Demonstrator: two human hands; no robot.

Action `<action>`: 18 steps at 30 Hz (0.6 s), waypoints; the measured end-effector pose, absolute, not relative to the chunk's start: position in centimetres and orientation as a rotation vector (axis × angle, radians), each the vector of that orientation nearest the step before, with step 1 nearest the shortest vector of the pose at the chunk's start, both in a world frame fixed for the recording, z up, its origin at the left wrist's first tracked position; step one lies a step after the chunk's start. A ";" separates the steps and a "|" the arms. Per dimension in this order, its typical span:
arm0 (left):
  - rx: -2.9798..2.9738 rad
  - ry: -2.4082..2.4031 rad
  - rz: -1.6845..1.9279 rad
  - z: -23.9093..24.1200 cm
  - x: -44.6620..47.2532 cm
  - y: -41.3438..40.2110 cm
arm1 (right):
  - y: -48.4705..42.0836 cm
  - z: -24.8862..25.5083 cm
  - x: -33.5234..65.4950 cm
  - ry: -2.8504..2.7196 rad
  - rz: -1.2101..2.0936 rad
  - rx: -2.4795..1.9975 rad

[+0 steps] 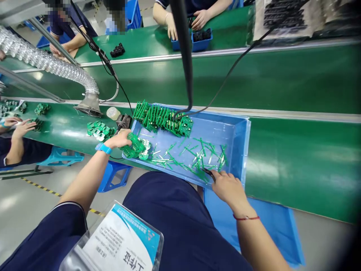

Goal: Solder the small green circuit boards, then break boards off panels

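My left hand [120,140], with a blue wristband, is closed on a bunch of green circuit boards [134,146] at the left end of a blue tray [239,131]. My right hand [228,185] rests on the tray's near edge and pinches a small dark tool [208,173] among several thin green board strips [201,156]. A row of green boards [162,118] stands on edge along the tray's far side.
A green conveyor belt [296,150] runs under the tray. A silver fume hose with nozzle [89,102], black cables [186,56], loose green boards [99,130] and a tape roll [113,113] lie left. Other people's hands work at left and beyond. A blue stool [113,177] stands below.
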State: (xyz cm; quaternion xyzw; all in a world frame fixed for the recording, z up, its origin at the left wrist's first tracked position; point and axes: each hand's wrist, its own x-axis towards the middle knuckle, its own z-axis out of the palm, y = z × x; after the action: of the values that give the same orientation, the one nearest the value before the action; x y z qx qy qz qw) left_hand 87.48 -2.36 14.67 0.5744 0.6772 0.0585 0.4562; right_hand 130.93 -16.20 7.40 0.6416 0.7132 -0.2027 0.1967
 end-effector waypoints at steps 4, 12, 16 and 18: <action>1.555 1.524 -0.032 12.6 90.1 -2.2 | -15.7 7.6 129.8 1.964 -0.504 1.805; 1.809 1.238 -0.338 7.3 99.4 -0.9 | -16.5 7.8 127.7 1.960 -0.519 1.845; 1.891 1.107 -0.556 4.5 102.8 -0.4 | -17.2 7.8 127.6 1.924 -0.458 1.915; 1.931 1.068 -0.639 3.7 103.5 -0.5 | -17.3 7.8 127.6 1.889 -0.393 1.969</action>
State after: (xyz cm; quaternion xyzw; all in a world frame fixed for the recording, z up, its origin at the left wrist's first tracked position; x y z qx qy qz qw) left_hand 103.51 -0.47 3.74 0.7668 0.4241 -0.2537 0.4096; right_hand 127.60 -17.30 7.76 0.7011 0.6726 -0.1399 0.1911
